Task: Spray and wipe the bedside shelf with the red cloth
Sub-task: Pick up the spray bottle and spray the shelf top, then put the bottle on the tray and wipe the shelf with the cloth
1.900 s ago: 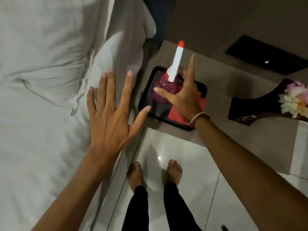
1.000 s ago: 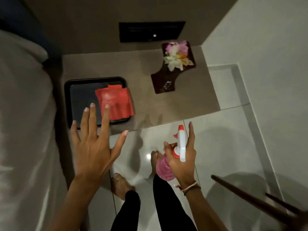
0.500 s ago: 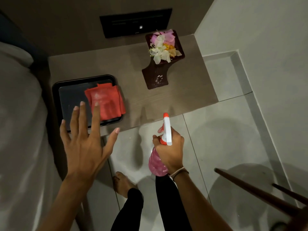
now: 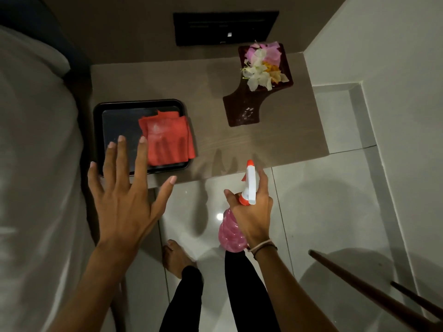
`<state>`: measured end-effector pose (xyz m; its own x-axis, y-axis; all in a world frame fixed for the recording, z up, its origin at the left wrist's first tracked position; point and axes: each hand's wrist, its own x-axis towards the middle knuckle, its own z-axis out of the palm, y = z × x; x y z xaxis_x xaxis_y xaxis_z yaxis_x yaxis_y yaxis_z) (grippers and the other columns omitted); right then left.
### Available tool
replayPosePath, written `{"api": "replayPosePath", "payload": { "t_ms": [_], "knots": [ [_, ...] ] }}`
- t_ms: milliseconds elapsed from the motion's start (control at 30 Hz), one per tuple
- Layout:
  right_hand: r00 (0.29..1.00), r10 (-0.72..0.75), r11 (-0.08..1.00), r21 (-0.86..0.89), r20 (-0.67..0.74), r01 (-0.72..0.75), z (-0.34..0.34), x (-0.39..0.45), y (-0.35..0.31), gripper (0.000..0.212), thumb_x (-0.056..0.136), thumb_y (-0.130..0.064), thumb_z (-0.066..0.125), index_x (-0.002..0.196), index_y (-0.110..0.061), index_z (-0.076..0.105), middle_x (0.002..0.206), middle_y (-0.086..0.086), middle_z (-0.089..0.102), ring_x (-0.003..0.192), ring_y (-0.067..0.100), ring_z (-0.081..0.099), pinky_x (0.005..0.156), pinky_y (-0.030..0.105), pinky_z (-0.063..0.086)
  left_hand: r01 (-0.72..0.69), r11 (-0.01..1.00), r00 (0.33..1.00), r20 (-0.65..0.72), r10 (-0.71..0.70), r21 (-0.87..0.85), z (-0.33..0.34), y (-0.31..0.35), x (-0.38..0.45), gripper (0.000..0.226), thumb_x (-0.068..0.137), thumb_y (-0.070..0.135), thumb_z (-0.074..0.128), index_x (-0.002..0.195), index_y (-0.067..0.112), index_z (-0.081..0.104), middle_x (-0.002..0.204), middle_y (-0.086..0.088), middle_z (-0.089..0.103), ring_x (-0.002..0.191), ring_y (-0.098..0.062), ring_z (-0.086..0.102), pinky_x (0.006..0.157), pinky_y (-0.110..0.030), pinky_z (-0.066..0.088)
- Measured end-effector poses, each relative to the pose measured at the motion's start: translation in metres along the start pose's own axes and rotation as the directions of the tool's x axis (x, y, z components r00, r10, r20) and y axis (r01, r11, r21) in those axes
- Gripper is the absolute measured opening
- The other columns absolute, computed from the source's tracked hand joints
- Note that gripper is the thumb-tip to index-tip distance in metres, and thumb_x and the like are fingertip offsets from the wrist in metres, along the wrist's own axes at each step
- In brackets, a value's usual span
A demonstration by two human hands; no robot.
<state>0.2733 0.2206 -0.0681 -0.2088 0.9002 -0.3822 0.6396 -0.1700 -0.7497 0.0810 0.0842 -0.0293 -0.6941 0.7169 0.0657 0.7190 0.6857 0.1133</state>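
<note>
The bedside shelf is a low brown wooden surface against the wall. A folded red cloth lies in the right part of a black tray on the shelf's left side. My right hand grips a pink spray bottle with a white and red nozzle, held over the floor just in front of the shelf edge, nozzle pointing at the shelf. My left hand hovers with fingers spread over the tray's front left corner, touching nothing.
A dark wooden dish with flowers stands at the shelf's back right. The white bed lies on the left. A black wall panel sits above the shelf. Brown wooden sticks cross the tiled floor at lower right.
My right hand lifted the spray bottle out of the tray and brought it in front of the shelf. The view swung from the bed to the shelf. My left hand stays spread.
</note>
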Motion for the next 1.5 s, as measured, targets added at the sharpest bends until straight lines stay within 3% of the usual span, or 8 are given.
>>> {"api": "replayPosePath", "payload": {
  "t_ms": [267, 533, 767, 967, 1067, 1167, 1267, 1500],
  "knots": [
    [0.977, -0.176, 0.981, 0.103, 0.117, 0.165, 0.035, -0.022, -0.032, 0.097, 0.08, -0.063, 0.076, 0.159, -0.04, 0.025, 0.099, -0.009, 0.073, 0.099, 0.034, 0.073, 0.094, 0.054, 0.062, 0.095, 0.992, 0.995, -0.038, -0.092, 0.078, -0.002, -0.051, -0.013, 0.086, 0.097, 0.074, 0.028, 0.165, 0.024, 0.016, 0.17, -0.017, 0.024, 0.157, -0.035, 0.026, 0.123, -0.061, 0.022],
    [0.902, -0.393, 0.897, 0.292, 0.182, 0.332, 0.129, 0.01, -0.135, 0.112, 0.073, -0.079, 0.071, 0.145, 0.001, 0.045, 0.124, 0.02, 0.068, 0.111, 0.025, 0.071, 0.1, 0.033, 0.06, 0.21, 0.972, 0.976, -0.088, -0.201, 0.105, -0.009, -0.095, -0.018, 0.085, 0.097, 0.073, 0.032, 0.164, 0.021, 0.025, 0.168, -0.018, 0.032, 0.155, -0.036, 0.031, 0.122, -0.062, 0.026],
    [0.781, -0.565, 0.82, 0.282, 0.264, 0.498, 0.209, 0.032, -0.181, 0.078, 0.088, -0.038, 0.079, 0.139, 0.012, 0.047, 0.077, -0.005, 0.072, 0.09, -0.005, 0.072, 0.089, -0.012, 0.037, 0.232, 0.969, 0.97, -0.089, -0.225, 0.085, -0.006, -0.121, -0.016, 0.085, 0.098, 0.072, 0.032, 0.162, 0.017, 0.03, 0.166, -0.021, 0.034, 0.154, -0.038, 0.032, 0.123, -0.062, 0.026],
    [0.679, -0.641, 0.767, 0.263, 0.358, 0.585, 0.235, 0.038, -0.191, 0.08, 0.085, -0.023, 0.085, 0.146, 0.001, 0.038, 0.083, 0.011, 0.074, 0.083, 0.0, 0.071, 0.083, -0.007, 0.044, 0.22, 0.975, 0.975, -0.031, -0.219, 0.033, 0.001, -0.113, -0.007, 0.085, 0.099, 0.072, 0.028, 0.161, 0.014, 0.032, 0.167, -0.02, 0.032, 0.156, -0.036, 0.028, 0.124, -0.06, 0.028],
    [0.622, -0.599, 0.776, 0.175, 0.505, 0.606, 0.226, 0.044, -0.188, 0.086, 0.081, -0.024, 0.09, 0.146, 0.004, 0.042, 0.115, 0.007, 0.072, 0.105, 0.005, 0.067, 0.09, -0.003, 0.046, 0.243, 0.97, 0.97, 0.025, -0.243, -0.014, 0.005, -0.106, -0.008, 0.083, 0.1, 0.067, 0.032, 0.161, 0.01, 0.032, 0.164, -0.021, 0.036, 0.155, -0.036, 0.032, 0.124, -0.056, 0.031],
    [0.631, -0.439, 0.876, 0.15, 0.639, 0.458, 0.194, 0.055, -0.169, 0.102, 0.076, -0.015, 0.093, 0.158, -0.012, 0.032, 0.136, -0.014, 0.058, 0.128, 0.002, 0.059, 0.11, 0.021, 0.052, 0.242, 0.966, 0.967, 0.107, -0.232, -0.096, 0.011, -0.093, -0.009, 0.073, 0.103, 0.055, 0.044, 0.157, 0.007, 0.04, 0.153, -0.024, 0.051, 0.143, -0.04, 0.049, 0.114, -0.054, 0.044],
    [0.7, -0.346, 0.933, 0.147, 0.624, 0.329, 0.153, 0.066, -0.137, 0.094, 0.076, -0.014, 0.09, 0.155, -0.023, 0.04, 0.149, -0.001, 0.055, 0.14, 0.014, 0.055, 0.115, 0.044, 0.051, 0.293, 0.911, 0.934, 0.292, -0.207, -0.291, 0.023, -0.078, -0.006, 0.06, 0.103, 0.04, 0.051, 0.155, 0.011, 0.042, 0.142, -0.017, 0.058, 0.128, -0.034, 0.059, 0.103, -0.047, 0.054],
    [0.959, -0.124, 0.991, -0.011, 0.253, 0.131, 0.11, 0.094, -0.068, 0.04, 0.089, -0.005, 0.081, 0.126, -0.002, 0.068, 0.113, 0.012, 0.074, 0.092, 0.014, 0.069, 0.075, 0.005, 0.058, 0.49, 0.661, 0.831, 0.533, -0.158, -0.568, 0.068, -0.019, 0.037, 0.059, 0.101, 0.022, 0.058, 0.155, 0.016, 0.035, 0.15, -0.01, 0.045, 0.13, -0.03, 0.055, 0.107, -0.045, 0.052]
  ]
}}
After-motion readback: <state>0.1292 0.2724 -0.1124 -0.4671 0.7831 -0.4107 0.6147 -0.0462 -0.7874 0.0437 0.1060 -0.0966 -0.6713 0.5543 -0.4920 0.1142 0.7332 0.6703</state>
